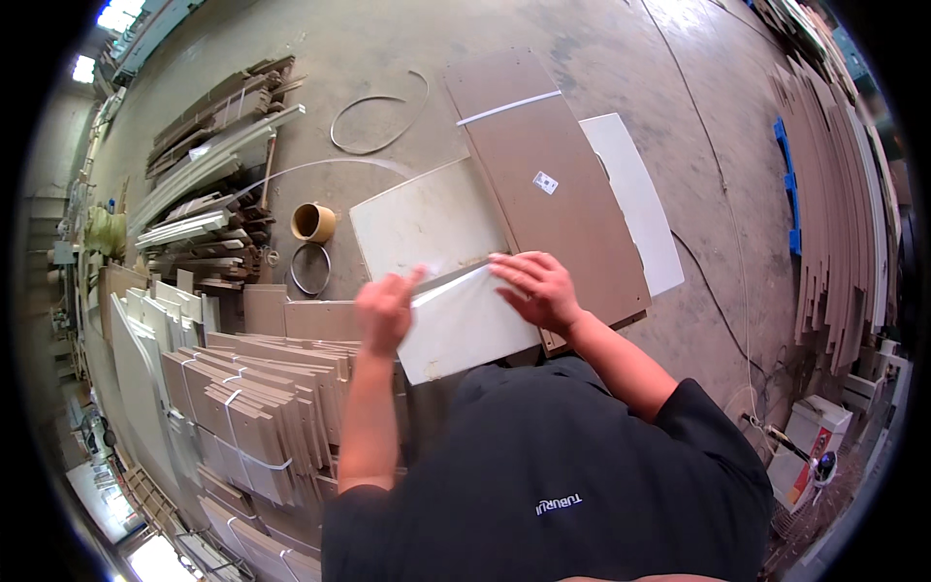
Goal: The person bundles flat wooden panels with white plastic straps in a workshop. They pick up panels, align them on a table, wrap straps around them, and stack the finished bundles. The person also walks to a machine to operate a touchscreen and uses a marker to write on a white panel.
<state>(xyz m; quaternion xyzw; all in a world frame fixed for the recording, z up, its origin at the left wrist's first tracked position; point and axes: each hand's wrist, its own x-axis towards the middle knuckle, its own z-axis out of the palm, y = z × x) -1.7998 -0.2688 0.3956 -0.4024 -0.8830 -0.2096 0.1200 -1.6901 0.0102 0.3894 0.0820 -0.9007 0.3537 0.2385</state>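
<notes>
My left hand [386, 310] is blurred, its fingers curled in at the left edge of a white panel [464, 335] in front of me; whatever it grips does not show. My right hand [543, 294] reaches over that panel's right end, fingers stretched out and thumb apart, fingertips at its far edge. Between the hands runs a thin grey band; whether it is a strip or a gap I cannot tell. Beyond lies another white panel [412, 218]. Right of both is a long stack of brown panels [572, 223], bound by a white strap [509, 108] and bearing a small label [545, 182].
Strapped brown boards [228, 407] stand at my near left. Farther left lie piled offcuts [204, 213], a cardboard tube [312, 222] and a ring [310, 269]. Coiled banding [364, 145] and a cable [713, 145] cross the floor. Brown boards [834, 204] lean at the right.
</notes>
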